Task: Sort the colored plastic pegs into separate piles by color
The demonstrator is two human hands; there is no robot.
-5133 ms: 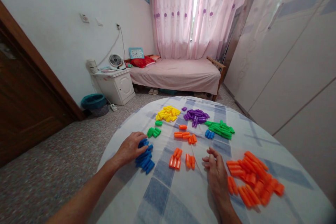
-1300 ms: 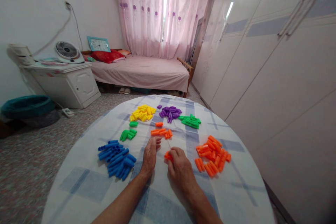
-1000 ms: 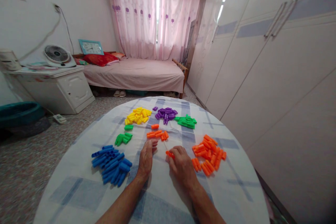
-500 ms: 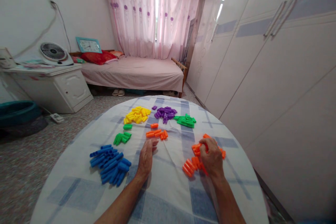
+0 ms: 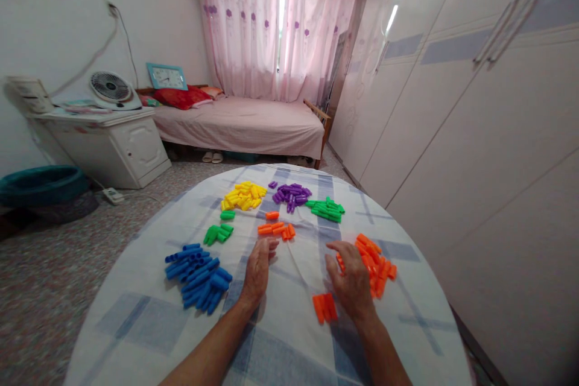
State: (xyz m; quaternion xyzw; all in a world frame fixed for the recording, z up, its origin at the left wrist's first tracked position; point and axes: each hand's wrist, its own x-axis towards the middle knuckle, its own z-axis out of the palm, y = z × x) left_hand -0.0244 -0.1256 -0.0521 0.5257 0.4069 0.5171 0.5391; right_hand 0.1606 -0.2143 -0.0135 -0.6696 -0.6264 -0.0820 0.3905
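Note:
My left hand [image 5: 257, 270] rests on its side on the table, fingers stretched out and holding nothing. Just beyond its fingertips lies a small group of orange plastic tubes [image 5: 277, 229]. Over the left edge of the larger orange tube pile [image 5: 374, 265] is my right hand [image 5: 350, 277], its thumb and fingers apart and nothing visible between them. It partly hides that pile. A few orange tubes lie side by side in a small row [image 5: 324, 307] to the lower left of this hand. Blue tubes [image 5: 201, 277] are heaped left of my left hand.
Farther back on the round cloth-covered table [image 5: 289, 350] are yellow tubes [image 5: 244, 195], purple tubes [image 5: 292, 194] and green tubes [image 5: 328, 210]. More green tubes [image 5: 218, 233] lie at left. A bed [image 5: 253, 120] stands beyond, a wardrobe [image 5: 488, 163] at right.
My right hand has moved left off the middle of the orange pile and its fingers have spread. The small orange row now lies apart from the pile. The view has shifted slightly.

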